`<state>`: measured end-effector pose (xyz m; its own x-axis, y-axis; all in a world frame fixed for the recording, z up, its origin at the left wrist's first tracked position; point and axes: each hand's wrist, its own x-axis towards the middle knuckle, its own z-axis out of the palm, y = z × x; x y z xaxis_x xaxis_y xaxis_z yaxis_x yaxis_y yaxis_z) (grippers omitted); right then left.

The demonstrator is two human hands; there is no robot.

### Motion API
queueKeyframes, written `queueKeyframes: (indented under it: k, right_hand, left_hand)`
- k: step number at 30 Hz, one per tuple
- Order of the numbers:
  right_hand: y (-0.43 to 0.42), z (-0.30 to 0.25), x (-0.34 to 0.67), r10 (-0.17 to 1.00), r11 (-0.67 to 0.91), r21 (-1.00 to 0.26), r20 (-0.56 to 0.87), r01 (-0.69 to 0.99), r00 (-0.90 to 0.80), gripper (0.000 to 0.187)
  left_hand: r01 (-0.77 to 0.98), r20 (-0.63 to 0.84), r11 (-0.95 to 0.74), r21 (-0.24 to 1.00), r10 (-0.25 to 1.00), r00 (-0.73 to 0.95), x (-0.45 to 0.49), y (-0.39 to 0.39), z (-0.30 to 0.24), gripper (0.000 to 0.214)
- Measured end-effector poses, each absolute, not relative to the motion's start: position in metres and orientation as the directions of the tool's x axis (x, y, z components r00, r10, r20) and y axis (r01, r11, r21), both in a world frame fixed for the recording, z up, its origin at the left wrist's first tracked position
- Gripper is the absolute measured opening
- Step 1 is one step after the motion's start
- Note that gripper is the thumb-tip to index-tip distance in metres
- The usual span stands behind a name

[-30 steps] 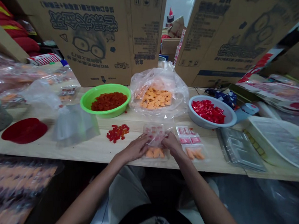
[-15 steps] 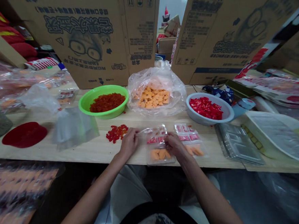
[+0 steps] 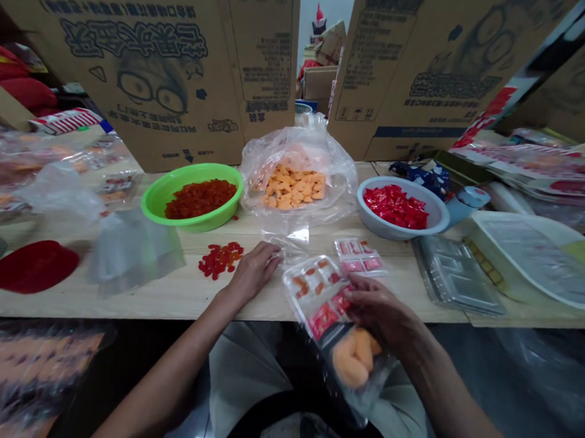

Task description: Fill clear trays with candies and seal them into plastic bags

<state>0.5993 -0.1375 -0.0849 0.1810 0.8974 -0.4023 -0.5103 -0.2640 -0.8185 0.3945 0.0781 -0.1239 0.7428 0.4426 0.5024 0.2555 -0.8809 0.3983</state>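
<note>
My right hand [image 3: 379, 313] grips a clear plastic tray pack [image 3: 333, 318] filled with orange biscuits, red packets and red candies, lifted off the table edge and tilted toward me. My left hand [image 3: 255, 268] rests on the wooden table [image 3: 177, 291], fingers curled near a thin clear bag [image 3: 291, 240]; what it holds, if anything, I cannot make out. A small heap of loose red candies [image 3: 218, 259] lies just left of that hand. A second filled tray [image 3: 358, 257] sits on the table beyond my right hand.
Along the back stand a green bowl [image 3: 153, 204] of red candies, an open plastic bag of orange biscuits [image 3: 295, 186] and a grey bowl [image 3: 437, 219] of red packets. Empty clear trays [image 3: 456, 274] lie to the right, a red lid [image 3: 31, 266] and clear bags [image 3: 132, 251] to the left. Cardboard boxes [image 3: 153, 56] wall the rear.
My right hand has lifted the filled tray pack off the table and drawn it toward me. My left hand let go of it and moved left and forward onto the table.
</note>
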Motion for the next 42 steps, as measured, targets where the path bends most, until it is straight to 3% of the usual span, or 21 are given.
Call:
queueKeyframes:
  k: [3,5,7,11,14,22,27,32,42]
  right_hand:
    - [-0.134,-0.092,0.58,0.916,-0.341,-0.791,-0.401,-0.508,0.008,0.046]
    - [-0.131,-0.097,0.572,0.917,-0.358,-0.792,-0.398,-0.494,-0.026,0.047]
    - [-0.128,-0.1,0.568,0.92,-0.358,-0.798,-0.39,-0.484,-0.037,0.047]
    - [-0.128,-0.097,0.563,0.921,-0.366,-0.811,-0.387,-0.456,-0.049,0.051]
    - [-0.128,-0.09,0.559,0.92,-0.375,-0.81,-0.385,-0.452,-0.074,0.056]
    - [-0.123,-0.084,0.547,0.926,-0.377,-0.769,-0.322,-0.516,-0.196,0.075]
    - [-0.127,-0.086,0.548,0.939,-0.335,-0.767,-0.318,-0.547,-0.129,0.049]
    - [-0.129,-0.088,0.554,0.95,-0.303,-0.757,-0.29,-0.579,-0.118,0.039]
    - [-0.124,-0.085,0.567,0.922,-0.313,-0.704,-0.387,-0.637,-0.026,0.022]
  left_hand:
    - [0.14,0.456,-0.861,0.49,0.389,0.801,0.401,0.078,-0.116,0.058]
    - [0.105,0.458,-0.838,0.536,0.393,0.797,0.404,0.079,-0.113,0.067]
    - [0.099,0.468,-0.81,0.579,0.429,0.773,0.406,0.081,-0.111,0.063]
    - [0.15,0.507,-0.772,0.618,0.537,0.674,0.412,0.085,-0.11,0.033]
    - [0.198,0.544,-0.774,0.602,0.579,0.608,0.417,0.086,-0.109,0.027]
    - [0.112,0.529,-0.77,0.628,0.528,0.664,0.424,0.076,-0.095,0.01]
    - [0.175,0.604,-0.843,0.509,0.494,0.625,0.419,0.069,-0.096,0.007]
    - [0.036,0.638,-0.93,0.367,0.28,0.717,0.412,0.065,-0.095,0.02]
    - [-0.111,0.531,-0.914,0.39,0.125,0.838,0.399,0.066,-0.088,0.049]
